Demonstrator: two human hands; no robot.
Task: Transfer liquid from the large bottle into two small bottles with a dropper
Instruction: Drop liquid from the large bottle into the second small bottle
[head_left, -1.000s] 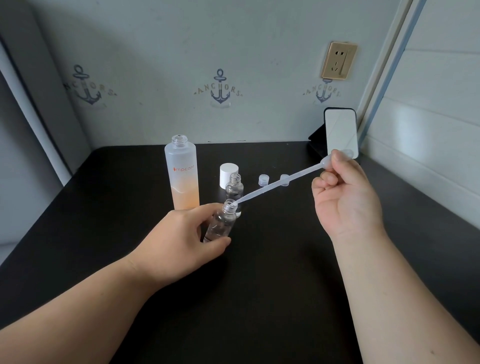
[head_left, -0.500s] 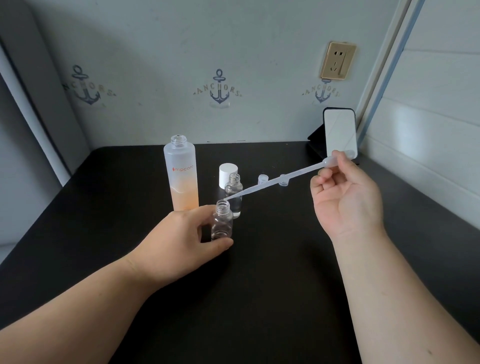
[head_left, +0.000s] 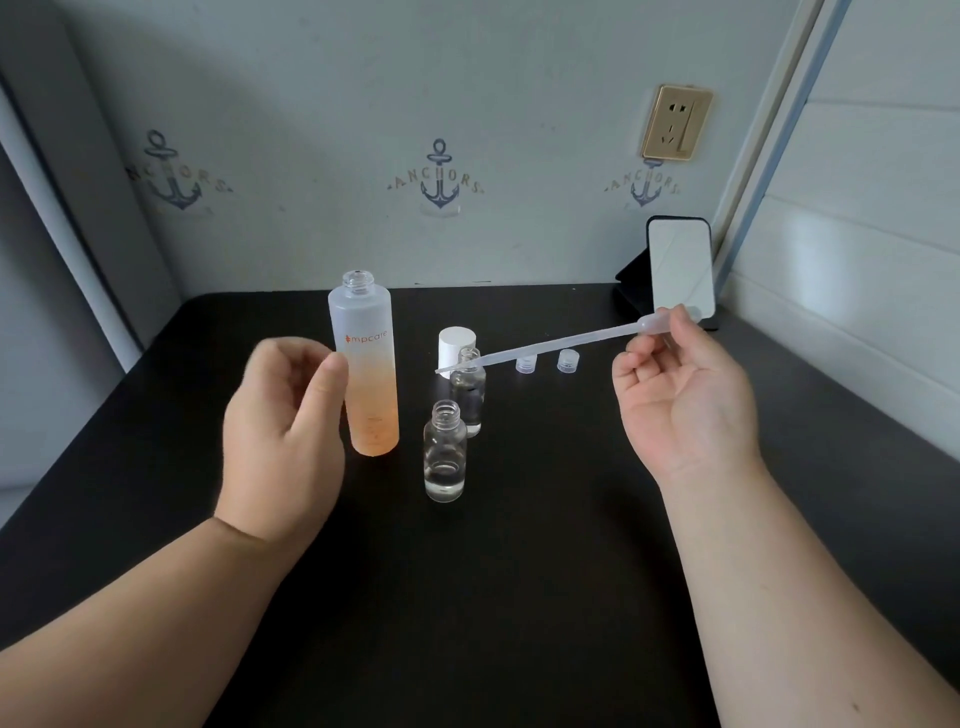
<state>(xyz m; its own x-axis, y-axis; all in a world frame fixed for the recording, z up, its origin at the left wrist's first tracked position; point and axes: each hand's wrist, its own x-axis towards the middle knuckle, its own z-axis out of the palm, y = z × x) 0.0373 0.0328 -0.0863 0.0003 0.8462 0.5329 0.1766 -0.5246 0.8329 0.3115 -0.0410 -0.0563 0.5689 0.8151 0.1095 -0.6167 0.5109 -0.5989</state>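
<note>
The tall frosted large bottle (head_left: 369, 364) with orange liquid stands uncapped on the black table (head_left: 493, 597). Two clear small bottles stand to its right: the near one (head_left: 445, 452) with a little liquid at its bottom, the far one (head_left: 468, 395) behind it. My right hand (head_left: 680, 395) pinches the bulb of the plastic dropper (head_left: 540, 347), whose tip hovers by the far small bottle's mouth. My left hand (head_left: 283, 421) floats loosely curled just left of the large bottle, holding nothing; whether its thumb touches the bottle I cannot tell.
A white cap (head_left: 457, 343) stands behind the small bottles, and two small clear caps (head_left: 525, 362) (head_left: 567, 359) lie to the right. A phone (head_left: 680, 270) leans on a stand at the back right corner. Walls close in behind and on the right.
My left hand set the near small bottle upright on the table, let go of it and moved left toward the large bottle. The dropper lifted out of that bottle's mouth.
</note>
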